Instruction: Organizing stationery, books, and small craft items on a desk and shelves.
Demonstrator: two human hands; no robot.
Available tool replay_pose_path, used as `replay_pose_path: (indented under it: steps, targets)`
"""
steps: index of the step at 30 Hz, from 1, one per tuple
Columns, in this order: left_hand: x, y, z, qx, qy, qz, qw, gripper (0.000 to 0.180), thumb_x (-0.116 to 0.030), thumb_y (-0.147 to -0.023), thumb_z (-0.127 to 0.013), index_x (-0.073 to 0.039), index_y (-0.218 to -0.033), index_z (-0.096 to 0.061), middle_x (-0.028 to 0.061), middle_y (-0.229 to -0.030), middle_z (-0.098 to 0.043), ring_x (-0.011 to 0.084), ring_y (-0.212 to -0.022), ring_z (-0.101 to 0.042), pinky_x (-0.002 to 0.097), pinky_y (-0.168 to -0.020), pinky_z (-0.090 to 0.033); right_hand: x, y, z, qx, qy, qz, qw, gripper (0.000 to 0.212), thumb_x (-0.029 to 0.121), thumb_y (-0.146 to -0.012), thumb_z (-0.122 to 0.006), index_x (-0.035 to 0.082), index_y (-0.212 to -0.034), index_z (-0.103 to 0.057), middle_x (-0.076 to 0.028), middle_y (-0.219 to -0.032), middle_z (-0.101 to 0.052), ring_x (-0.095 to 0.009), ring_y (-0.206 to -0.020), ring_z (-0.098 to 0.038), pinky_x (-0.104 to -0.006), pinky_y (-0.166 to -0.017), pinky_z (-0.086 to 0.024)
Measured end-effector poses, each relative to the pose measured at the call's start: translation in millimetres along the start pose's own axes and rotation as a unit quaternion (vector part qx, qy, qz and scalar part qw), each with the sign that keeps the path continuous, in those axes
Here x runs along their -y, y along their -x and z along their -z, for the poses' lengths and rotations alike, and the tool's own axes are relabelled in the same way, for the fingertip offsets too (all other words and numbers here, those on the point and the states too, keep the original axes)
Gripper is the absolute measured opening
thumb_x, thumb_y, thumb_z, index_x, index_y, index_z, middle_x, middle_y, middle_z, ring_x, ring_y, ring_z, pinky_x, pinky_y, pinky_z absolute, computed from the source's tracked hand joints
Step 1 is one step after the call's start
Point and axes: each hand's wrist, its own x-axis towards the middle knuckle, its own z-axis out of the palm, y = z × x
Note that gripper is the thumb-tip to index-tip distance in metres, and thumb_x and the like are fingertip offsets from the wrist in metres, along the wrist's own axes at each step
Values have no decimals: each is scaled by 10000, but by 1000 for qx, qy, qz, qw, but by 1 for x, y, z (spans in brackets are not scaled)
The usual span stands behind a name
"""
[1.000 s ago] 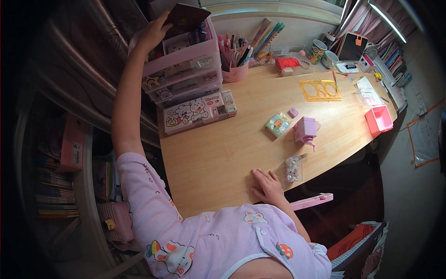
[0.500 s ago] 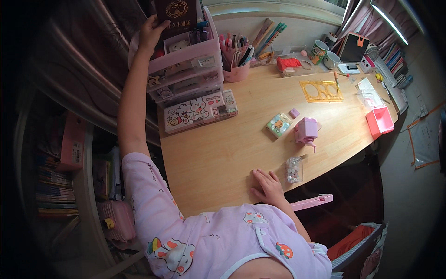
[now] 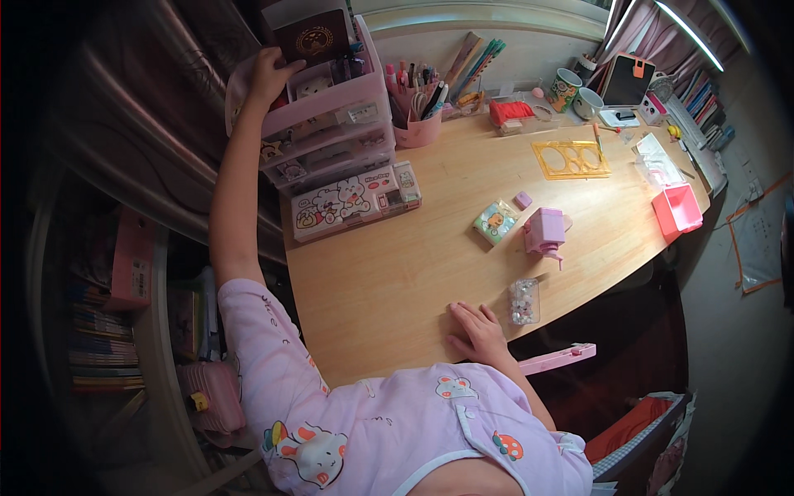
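Note:
My left hand (image 3: pixel 269 78) reaches to the far left and grips the lower left edge of a dark maroon booklet (image 3: pixel 316 39) with a gold emblem. The booklet stands upright in the open top of a pale pink drawer organizer (image 3: pixel 379 103), its lower part hidden. Small items lie in that top tray beside it. My right hand (image 3: pixel 480 332) lies flat on the wooden desk (image 3: pixel 389 289) near its front edge, holding nothing. Just right of it is a clear box of small pieces (image 3: pixel 523 302). Beyond stands a lilac crank pencil sharpener (image 3: pixel 544 231).
A rabbit-print pencil case (image 3: pixel 343 202) lies before the organizer, beside a pink pen holder (image 3: pixel 419 132). Mid-desk are a small picture packet (image 3: pixel 495 223), a purple block (image 3: pixel 523 200) and a yellow stencil (image 3: pixel 571 176). A pink bin (image 3: pixel 680 213) sits at the right edge.
The booklet has come down deeper into the organizer's top, and my left hand has lowered slightly with it. My right hand stays where it was.

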Motion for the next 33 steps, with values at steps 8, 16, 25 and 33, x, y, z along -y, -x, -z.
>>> replay_pose_path:
  steps: [8, 16, 25, 33]
  targets:
    - [-20, -21, 66, 21, 319, 110, 941, 200, -151, -689, -613, -65, -861, -559, -6, -743, -556, 58, -669, -487, 191, -593, -380, 3, 0, 1, 5, -3, 16, 1000, 511, 238, -678, -573, 72, -1125, -389, -52, -1126, -445, -173, -1052, -417, -409, -859, -318]
    - [-39, -12, 52, 73, 258, 119, 956, 214, -130, -685, -615, -31, -863, -547, 21, -758, -572, 68, -619, -517, 197, -530, -412, 1, 0, 0, 7, -9, 7, 1000, 517, 236, -679, -573, 73, -1130, -381, -47, -1129, -442, -173, -1055, -413, -411, -868, -309]
    - [-34, -2, 31, -70, 286, 129, 947, 236, -140, -688, -616, -15, -872, -538, 45, -686, -580, 78, -538, -525, 199, -498, -408, 0, 0, 0, 5, -21, 4, 1000, 523, 225, -673, -580, 70, -1130, -378, -51, -1125, -444, -179, -1056, -412, -410, -873, -304]
    - [-37, -9, 58, 97, 210, 118, 966, 250, -136, -709, -589, -9, -912, -518, 56, -782, -580, 103, -645, -548, 210, -555, -431, -2, 2, 0, -9, -37, -3, 999, 493, 200, -674, -578, 71, -1115, -398, -59, -1096, -466, -182, -1046, -420, -400, -866, -312]
